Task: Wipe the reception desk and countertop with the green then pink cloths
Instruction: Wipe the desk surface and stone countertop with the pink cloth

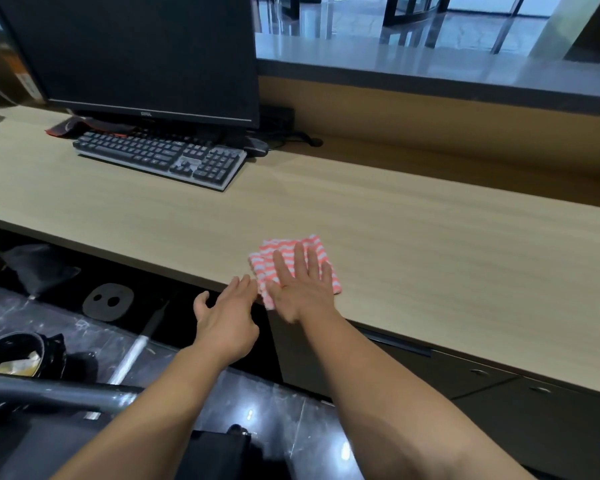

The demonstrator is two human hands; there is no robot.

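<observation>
The pink cloth (291, 247) lies folded on the wooden surface (430, 254), well to the right of the keyboard (160, 157) and close to the front edge. The right hand (302, 289) presses flat on it, grip wide, fingers straight. The left hand (226, 317) reaches in from the cloth's keyboard side, grip wide too and holding nothing, fingertips at the cloth's corner.

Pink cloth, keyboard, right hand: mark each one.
Pink cloth (261, 266): head view, its left part, clear of the hand.
Keyboard (160, 157): head view, middle of the keys.
Right hand (298, 289): head view, back of the hand.
</observation>
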